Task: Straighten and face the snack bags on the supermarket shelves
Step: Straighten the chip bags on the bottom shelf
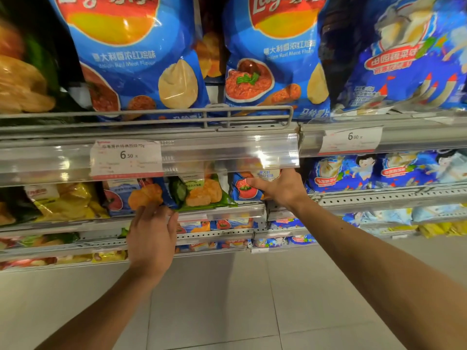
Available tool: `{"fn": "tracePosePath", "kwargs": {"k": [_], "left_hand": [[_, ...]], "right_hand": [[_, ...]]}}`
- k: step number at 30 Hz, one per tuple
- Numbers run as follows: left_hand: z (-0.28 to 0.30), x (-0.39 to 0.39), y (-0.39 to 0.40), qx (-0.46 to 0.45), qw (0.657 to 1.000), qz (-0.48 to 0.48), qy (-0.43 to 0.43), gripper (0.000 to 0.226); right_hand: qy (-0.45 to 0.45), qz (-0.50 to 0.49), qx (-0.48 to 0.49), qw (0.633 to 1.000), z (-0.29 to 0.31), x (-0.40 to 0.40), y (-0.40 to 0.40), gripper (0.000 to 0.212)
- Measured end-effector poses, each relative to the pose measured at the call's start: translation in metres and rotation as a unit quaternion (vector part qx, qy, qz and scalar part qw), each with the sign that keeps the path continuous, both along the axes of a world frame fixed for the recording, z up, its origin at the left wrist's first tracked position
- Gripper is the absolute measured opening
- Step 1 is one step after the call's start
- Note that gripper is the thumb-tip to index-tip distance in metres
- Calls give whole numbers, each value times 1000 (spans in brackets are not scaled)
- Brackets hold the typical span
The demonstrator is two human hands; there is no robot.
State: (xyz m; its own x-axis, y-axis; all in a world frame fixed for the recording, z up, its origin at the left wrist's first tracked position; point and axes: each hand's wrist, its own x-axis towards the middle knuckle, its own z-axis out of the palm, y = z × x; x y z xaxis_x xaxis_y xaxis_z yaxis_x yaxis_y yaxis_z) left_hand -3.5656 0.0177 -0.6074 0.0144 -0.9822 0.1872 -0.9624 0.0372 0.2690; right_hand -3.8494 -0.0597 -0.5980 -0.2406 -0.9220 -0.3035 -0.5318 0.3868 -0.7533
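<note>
Both hands are working the second shelf, under the 6.50 tag (126, 157). Left hand (151, 238) is reaching up below and right of that tag, fingers loosely spread and relaxed, fingertips touching the bottom edge of the orange-chip bag (141, 195), likely nudging it square so its front is showing. Whether it is gripping anything, I cannot tell; it looks like a touch, not a pinch.

Moving right from the tag, the green bag (202, 192) is lying tilted, its corner poking over the shelf lip, so it is probably needing attention.

Further right of the tag, right hand (280, 189) is reaching in under the price rail (227, 150), thumb out across the face of the blue bag (242, 189) while the fingers are going round its right side, seemingly holding it to pull it forward and upright.

Far right of the tag, the cartoon bags (374, 170) are standing fairly even, faces out.
</note>
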Motion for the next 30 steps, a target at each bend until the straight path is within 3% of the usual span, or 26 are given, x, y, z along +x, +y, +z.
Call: {"fn": "tracePosePath", "kwargs": {"k": [10, 14, 19, 22, 26, 30], "left_hand": [[0, -2, 3, 26, 999, 6, 20, 15], [3, 1, 6, 53, 998, 3, 42, 20], [8, 9, 17, 32, 996, -8, 85, 21], [10, 21, 25, 3, 994, 28, 109, 26], [14, 48, 20, -25, 976, 116, 181, 36], [24, 72, -1, -30, 960, 101, 259, 51]], "right_hand": [[-18, 39, -9, 999, 9, -6, 21, 80], [-8, 20, -69, 997, 9, -8, 43, 70], [103, -28, -195, 975, 3, 6, 86, 52], [58, -6, -221, 974, 5, 33, 96, 40], [32, 21, -217, 975, 11, 79, 87, 45], [-16, 33, -169, 985, 15, 115, 61, 55]]}}
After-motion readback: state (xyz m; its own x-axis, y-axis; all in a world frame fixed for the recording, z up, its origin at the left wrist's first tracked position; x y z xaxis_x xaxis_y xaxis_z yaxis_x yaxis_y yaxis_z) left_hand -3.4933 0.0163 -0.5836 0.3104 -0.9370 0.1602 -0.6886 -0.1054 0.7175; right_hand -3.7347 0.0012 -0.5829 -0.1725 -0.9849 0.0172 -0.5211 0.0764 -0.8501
